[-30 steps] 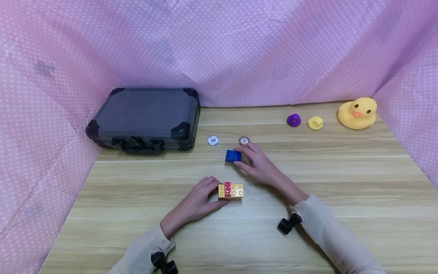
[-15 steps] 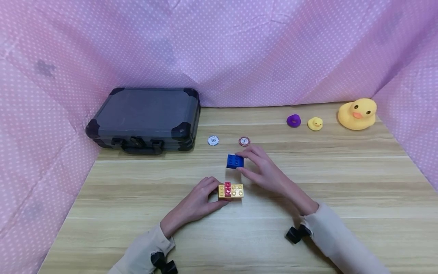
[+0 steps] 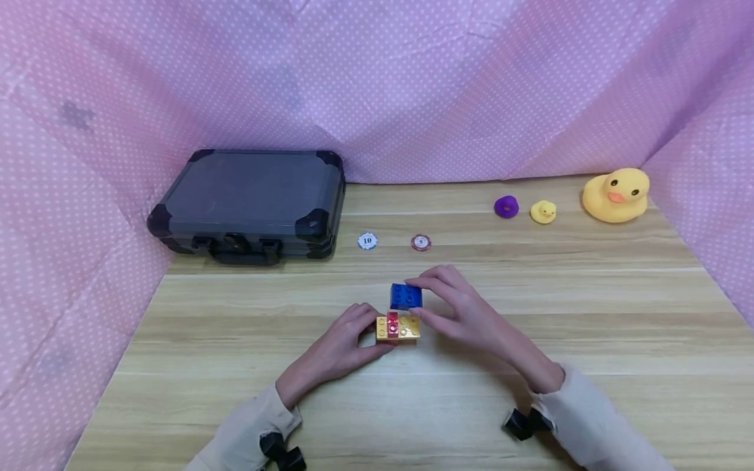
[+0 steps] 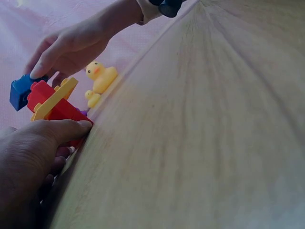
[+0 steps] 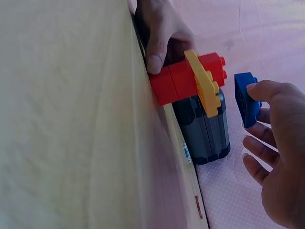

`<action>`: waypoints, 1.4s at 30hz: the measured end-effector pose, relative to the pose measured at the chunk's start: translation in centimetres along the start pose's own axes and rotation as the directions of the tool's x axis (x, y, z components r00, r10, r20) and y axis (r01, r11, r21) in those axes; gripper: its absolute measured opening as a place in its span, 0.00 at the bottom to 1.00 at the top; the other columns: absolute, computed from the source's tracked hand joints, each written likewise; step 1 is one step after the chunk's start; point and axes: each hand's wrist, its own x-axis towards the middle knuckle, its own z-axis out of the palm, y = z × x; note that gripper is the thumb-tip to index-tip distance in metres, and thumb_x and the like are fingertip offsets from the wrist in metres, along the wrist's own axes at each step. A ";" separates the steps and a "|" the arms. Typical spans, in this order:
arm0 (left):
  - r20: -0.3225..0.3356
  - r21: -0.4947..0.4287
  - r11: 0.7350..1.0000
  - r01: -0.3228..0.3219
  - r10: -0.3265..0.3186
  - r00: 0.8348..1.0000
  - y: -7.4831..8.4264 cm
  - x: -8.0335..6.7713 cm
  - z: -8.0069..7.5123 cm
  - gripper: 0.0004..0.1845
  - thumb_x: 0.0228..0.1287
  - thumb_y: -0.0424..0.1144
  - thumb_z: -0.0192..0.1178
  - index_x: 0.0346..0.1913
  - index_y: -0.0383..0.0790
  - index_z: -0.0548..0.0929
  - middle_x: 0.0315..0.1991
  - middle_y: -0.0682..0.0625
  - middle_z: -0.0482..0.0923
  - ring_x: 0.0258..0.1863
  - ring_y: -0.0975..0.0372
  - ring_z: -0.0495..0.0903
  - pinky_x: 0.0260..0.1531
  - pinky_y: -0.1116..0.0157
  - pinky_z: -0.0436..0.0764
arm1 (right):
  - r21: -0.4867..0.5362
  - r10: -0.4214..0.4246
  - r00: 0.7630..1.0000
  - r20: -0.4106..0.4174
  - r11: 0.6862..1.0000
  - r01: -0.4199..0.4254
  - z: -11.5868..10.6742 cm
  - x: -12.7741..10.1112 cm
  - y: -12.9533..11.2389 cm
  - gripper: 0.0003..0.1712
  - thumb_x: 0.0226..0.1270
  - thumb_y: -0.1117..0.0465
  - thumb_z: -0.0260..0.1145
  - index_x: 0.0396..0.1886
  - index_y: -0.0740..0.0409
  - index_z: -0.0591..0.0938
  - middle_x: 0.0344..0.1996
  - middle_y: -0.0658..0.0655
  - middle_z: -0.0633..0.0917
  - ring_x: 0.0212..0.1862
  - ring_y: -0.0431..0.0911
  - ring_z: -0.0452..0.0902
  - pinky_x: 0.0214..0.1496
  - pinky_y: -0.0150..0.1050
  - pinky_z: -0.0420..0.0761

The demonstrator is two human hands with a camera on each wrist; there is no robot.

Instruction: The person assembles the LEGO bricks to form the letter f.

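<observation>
Blue plastic is what the right hand's fingertips (image 5: 259, 90) close on: they pinch a blue brick (image 3: 406, 296), thumb and index finger narrow against its sides. The right hand (image 3: 465, 314) carries this brick off the table, just behind and slightly above the brick stack (image 3: 398, 327), without touching it in the wrist views.

The left hand (image 3: 338, 347) grips the stack from its left side, fingers curled round the lower red bricks (image 5: 178, 78). The stack stands on the wooden table (image 3: 589, 327) at its middle. It consists of red bricks at the base, a yellow plate (image 5: 205, 83) across them, and a small red brick on top.

Behind the hands lie two round chips: a white chip (image 3: 367, 241) and a red chip (image 3: 421, 243), near each other. A dark case (image 3: 253, 203) sits closed at the far left of the table. At the far right stand a purple ring (image 3: 506, 207), a small duck (image 3: 543, 212) and a large duck (image 3: 615, 195), in a row. Pink dotted cloth (image 3: 412, 85) encloses the table on three sides.
</observation>
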 end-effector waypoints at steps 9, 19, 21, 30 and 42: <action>-0.009 0.003 1.000 -0.010 0.010 1.000 -0.1 -0.1 0.0 0.18 0.64 0.43 0.75 0.53 0.43 0.84 0.47 0.56 0.78 0.46 0.64 0.73 0.45 0.63 0.79 | 0.034 -0.042 0.998 0.036 0.999 0.041 0.5 -1.0 -0.5 0.24 0.71 0.57 0.72 0.64 0.57 0.81 0.57 0.53 0.80 0.60 0.49 0.73 0.62 0.40 0.76; -0.008 -0.002 1.000 -0.014 0.013 1.000 -0.2 -0.1 0.1 0.18 0.63 0.42 0.76 0.53 0.43 0.84 0.48 0.56 0.78 0.47 0.64 0.73 0.47 0.62 0.79 | 0.036 -0.007 0.997 0.073 0.999 0.004 0.6 -1.4 -1.0 0.25 0.71 0.56 0.73 0.64 0.56 0.81 0.58 0.52 0.79 0.60 0.46 0.73 0.59 0.42 0.79; -0.004 -0.003 1.000 -0.011 0.011 1.000 -0.2 -0.1 0.0 0.18 0.63 0.42 0.75 0.54 0.43 0.84 0.47 0.56 0.78 0.47 0.64 0.73 0.48 0.62 0.79 | 0.030 -0.004 0.997 0.083 1.000 0.002 0.6 -1.4 -1.0 0.25 0.70 0.55 0.73 0.64 0.55 0.81 0.58 0.51 0.79 0.60 0.45 0.73 0.59 0.42 0.80; -0.007 -0.011 1.000 -0.011 0.011 1.000 -0.2 0.0 0.0 0.18 0.64 0.42 0.75 0.53 0.44 0.84 0.47 0.56 0.78 0.46 0.64 0.73 0.47 0.62 0.79 | -0.001 -0.060 0.992 0.110 0.998 0.060 0.4 -1.0 -1.2 0.23 0.75 0.52 0.68 0.63 0.58 0.81 0.55 0.51 0.82 0.56 0.43 0.76 0.55 0.41 0.81; 0.012 -0.014 1.000 0.012 -0.012 1.000 0.1 0.1 -0.1 0.17 0.64 0.42 0.75 0.53 0.44 0.84 0.48 0.56 0.78 0.47 0.64 0.73 0.48 0.62 0.79 | -0.102 -0.099 0.975 0.198 0.987 0.121 -0.6 0.2 -1.8 0.24 0.66 0.57 0.74 0.60 0.60 0.83 0.50 0.53 0.84 0.52 0.44 0.75 0.50 0.37 0.82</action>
